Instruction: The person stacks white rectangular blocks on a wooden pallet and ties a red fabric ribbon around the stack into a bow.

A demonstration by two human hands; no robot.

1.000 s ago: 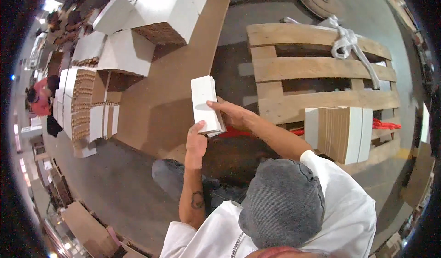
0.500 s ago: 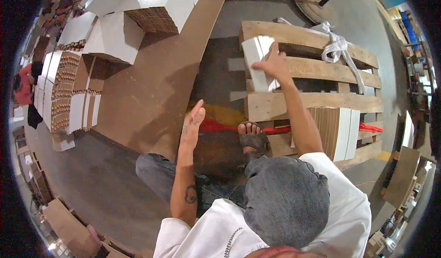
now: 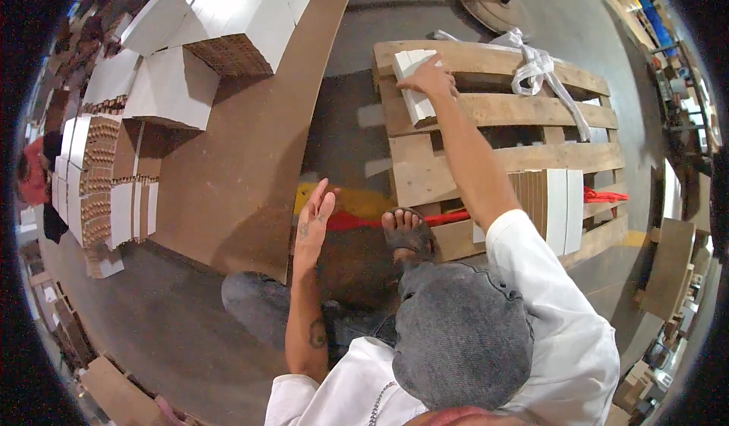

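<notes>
1 white bundle (image 3: 418, 105) has shifted onto your pallet's (image 3: 531, 112) far-left corner, seemingly set down, with your right hand (image 3: 431, 80) spanning it, finger grip unclear, and your left hand (image 3: 311, 222) empty, fingers extended.

R hand (image 3: 434, 82) on cardbd (image 3: 411, 67), prob.

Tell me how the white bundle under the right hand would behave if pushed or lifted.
The white bundle looks fairly stiff, judging by its straight edges. Its pieces might slide apart, since seams show between them. It seems unlikely to roll or tip, as it appears to lie flat on the wooden pallet.
</notes>
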